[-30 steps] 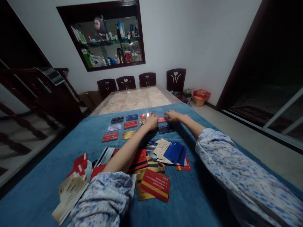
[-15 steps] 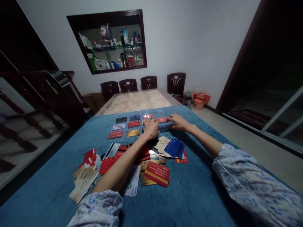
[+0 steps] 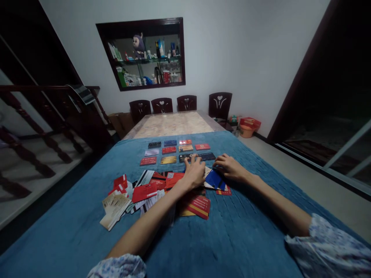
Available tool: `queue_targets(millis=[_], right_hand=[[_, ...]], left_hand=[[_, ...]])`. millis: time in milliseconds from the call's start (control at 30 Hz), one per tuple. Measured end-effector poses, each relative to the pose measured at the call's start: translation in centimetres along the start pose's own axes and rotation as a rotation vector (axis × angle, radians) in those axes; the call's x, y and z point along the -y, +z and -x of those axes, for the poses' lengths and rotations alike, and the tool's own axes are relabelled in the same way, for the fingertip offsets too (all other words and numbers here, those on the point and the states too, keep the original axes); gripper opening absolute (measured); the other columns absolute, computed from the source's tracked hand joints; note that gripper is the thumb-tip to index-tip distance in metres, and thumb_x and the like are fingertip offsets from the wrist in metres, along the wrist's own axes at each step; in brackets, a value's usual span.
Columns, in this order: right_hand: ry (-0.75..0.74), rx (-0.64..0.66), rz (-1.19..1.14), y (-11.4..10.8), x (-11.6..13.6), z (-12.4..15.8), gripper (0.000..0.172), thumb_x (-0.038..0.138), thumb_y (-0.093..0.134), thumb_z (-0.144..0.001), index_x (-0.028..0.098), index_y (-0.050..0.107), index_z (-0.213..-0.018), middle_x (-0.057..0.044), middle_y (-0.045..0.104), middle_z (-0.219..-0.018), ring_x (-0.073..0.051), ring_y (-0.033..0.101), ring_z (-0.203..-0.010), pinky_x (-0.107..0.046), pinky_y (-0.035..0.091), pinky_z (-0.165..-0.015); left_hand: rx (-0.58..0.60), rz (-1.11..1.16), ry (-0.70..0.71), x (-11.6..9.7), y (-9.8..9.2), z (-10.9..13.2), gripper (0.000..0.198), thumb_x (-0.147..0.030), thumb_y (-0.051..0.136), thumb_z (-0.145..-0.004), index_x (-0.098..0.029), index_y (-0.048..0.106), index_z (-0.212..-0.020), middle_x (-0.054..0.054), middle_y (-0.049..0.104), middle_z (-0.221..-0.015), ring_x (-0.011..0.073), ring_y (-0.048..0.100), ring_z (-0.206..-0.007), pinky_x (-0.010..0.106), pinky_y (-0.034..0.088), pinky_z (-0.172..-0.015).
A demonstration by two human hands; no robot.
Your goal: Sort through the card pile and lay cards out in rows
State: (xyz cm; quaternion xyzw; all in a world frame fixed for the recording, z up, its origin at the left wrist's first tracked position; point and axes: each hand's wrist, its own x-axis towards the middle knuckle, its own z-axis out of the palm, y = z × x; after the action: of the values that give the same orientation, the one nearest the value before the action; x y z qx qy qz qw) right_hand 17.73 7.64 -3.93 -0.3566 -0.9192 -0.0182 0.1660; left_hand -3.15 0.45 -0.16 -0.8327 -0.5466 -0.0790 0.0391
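Note:
My left hand (image 3: 194, 170) is over the loose pile, just below a black card (image 3: 186, 158), its fingers apart and curved down. My right hand (image 3: 230, 166) rests its bent fingertips by the upper edge of the blue cards (image 3: 215, 179), fingers spread. Beyond both hands lie rows of cards, among them a gold card (image 3: 168, 160), a dark blue card (image 3: 206, 156) and a pinkish-red card (image 3: 202, 146). The heap nearer me holds a red card (image 3: 144, 192), striped red cards (image 3: 197, 205) and beige paper slips (image 3: 114, 211).
A blue cloth (image 3: 232, 239) covers the near part of the table, with the bare marbled tabletop (image 3: 176, 122) beyond. Several dark chairs (image 3: 220, 105) stand at the far end. A wooden railing (image 3: 37, 116) runs at the left.
Both hands have moved back from the card rows towards the pile, uncovering cards in the middle. The camera view has shifted slightly.

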Motion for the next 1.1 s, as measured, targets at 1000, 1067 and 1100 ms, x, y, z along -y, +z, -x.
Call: queue_targets(millis=[1000, 1067, 1100], right_hand=[[-0.091, 0.075, -0.175, -1.5, 1.3, 3.8, 0.056, 0.012, 0.054, -0.071, 0.020, 0.068, -0.125, -0.011, 0.065, -0.124, -0.027, 0.052, -0.108, -0.046, 0.045, -0.097], [-0.082, 0.097, -0.183, -1.7, 1.2, 4.0, 0.062, 0.012, 0.057, -0.066, 0.020, 0.067, -0.126, -0.012, 0.064, -0.124, -0.028, 0.052, -0.109, -0.046, 0.044, -0.099], [-0.077, 0.105, -0.188, -1.8, 1.1, 4.0, 0.063, 0.013, 0.057, -0.064, 0.020, 0.067, -0.126, -0.012, 0.064, -0.123, -0.028, 0.052, -0.109, -0.046, 0.044, -0.100]], left_hand=[[-0.026, -0.060, 0.282, -2.4, 0.7, 4.0, 0.035, -0.021, 0.052, -0.086, -0.018, 0.061, -0.120, 0.015, 0.053, -0.138, 0.0348, 0.030, -0.141, 0.062, 0.023, -0.111], [-0.020, -0.068, 0.272, -2.4, 0.5, 4.0, 0.040, -0.020, 0.055, -0.083, -0.016, 0.061, -0.122, 0.017, 0.048, -0.143, 0.0357, 0.031, -0.140, 0.063, 0.024, -0.111], [-0.012, -0.068, 0.267, -2.4, 0.4, 3.9, 0.042, -0.020, 0.056, -0.081, -0.015, 0.062, -0.122, 0.017, 0.047, -0.143, 0.0363, 0.031, -0.139, 0.063, 0.024, -0.110]])
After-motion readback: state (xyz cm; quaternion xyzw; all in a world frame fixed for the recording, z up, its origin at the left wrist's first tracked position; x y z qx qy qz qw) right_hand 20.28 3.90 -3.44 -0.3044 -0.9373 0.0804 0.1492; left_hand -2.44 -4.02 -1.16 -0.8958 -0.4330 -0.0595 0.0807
